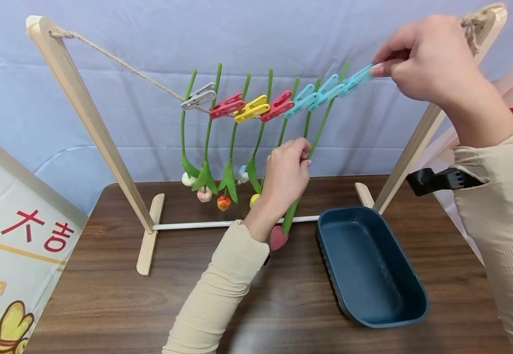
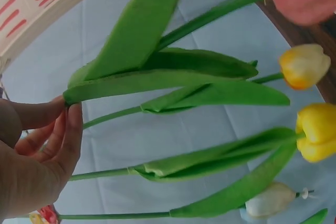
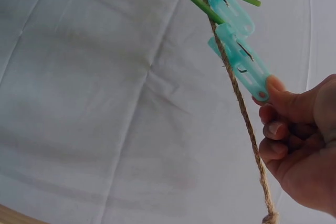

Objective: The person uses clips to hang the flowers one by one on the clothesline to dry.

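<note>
My left hand [image 1: 285,169] pinches the green stem of an artificial tulip [image 1: 278,238] with a pinkish-red bloom, at the base of its leaves [image 2: 136,35]. The bloom hangs downward. My right hand [image 1: 435,59] pinches the handle end of a light blue clothespin [image 3: 244,66], whose jaws stand at the rope [image 3: 239,98] next to the top of that stem. Along the rope to the left, other stems hang upside down from a grey clothespin [image 1: 199,97], a yellow clothespin [image 1: 253,108], two red ones and two more light blue ones.
The rope spans two wooden posts [image 1: 92,123] joined low by a white bar [image 1: 194,225]. A dark blue basin [image 1: 371,265] stands on the brown table [image 1: 119,305] by the right post. A printed white panel [image 1: 21,206] is at the left.
</note>
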A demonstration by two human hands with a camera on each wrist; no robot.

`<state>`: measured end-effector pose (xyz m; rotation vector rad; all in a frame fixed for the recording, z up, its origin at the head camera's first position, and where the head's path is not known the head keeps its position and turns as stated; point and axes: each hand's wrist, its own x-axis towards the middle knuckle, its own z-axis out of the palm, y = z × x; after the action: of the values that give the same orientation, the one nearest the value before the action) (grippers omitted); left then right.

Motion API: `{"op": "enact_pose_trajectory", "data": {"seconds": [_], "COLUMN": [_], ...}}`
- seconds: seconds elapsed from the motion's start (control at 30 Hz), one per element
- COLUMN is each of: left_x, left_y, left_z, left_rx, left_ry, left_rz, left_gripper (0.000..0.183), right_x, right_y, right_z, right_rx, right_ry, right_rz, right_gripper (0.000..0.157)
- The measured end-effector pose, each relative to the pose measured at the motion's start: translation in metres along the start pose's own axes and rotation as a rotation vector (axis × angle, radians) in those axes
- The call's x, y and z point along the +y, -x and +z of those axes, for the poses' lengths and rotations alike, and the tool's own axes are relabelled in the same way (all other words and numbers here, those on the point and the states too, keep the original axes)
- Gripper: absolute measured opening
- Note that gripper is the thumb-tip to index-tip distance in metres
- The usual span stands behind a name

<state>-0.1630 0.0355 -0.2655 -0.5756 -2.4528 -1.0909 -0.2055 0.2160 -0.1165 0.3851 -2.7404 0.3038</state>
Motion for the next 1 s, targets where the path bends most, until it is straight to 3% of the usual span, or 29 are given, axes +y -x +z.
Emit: {"op": "enact_pose_trajectory", "data": {"seconds": [0.13, 0.27, 0.37, 0.57, 0.8, 1.0], "left_x": [0.003, 0.006, 0.007, 0.007, 0.005, 0.002], "left_y": [-0.001, -0.002, -0.003, -0.003, -0.004, -0.006], "left_z": [0.002, 0.004, 0.005, 0.006, 0.009, 0.011], "left_rx": [-0.02, -0.035, -0.039, -0.045, -0.038, -0.038], "left_ry": [-0.006, -0.006, -0.008, 0.007, 0.03, 0.046], "left_rz": [0.026, 0.039, 0.044, 0.021, -0.013, -0.028], "left_gripper": [0.008, 0.01, 0.01, 0.011, 0.013, 0.015], "right_x": [0.02, 0.025, 0.021, 0.022, 0.003, 0.03], "right_y": [-0.009, -0.012, -0.01, -0.005, 0.01, -0.001], "right_z": [0.012, 0.017, 0.014, 0.013, 0.0, 0.018], "right_rx": [0.017, 0.018, -0.01, -0.055, -0.13, -0.073], "right_ry": [0.024, 0.026, 0.005, -0.047, -0.145, -0.131], "right_rz": [-0.028, -0.039, -0.038, 0.061, 0.093, 0.051], "right_gripper": [0.026, 0.023, 0.024, 0.03, 0.038, 0.042]}}
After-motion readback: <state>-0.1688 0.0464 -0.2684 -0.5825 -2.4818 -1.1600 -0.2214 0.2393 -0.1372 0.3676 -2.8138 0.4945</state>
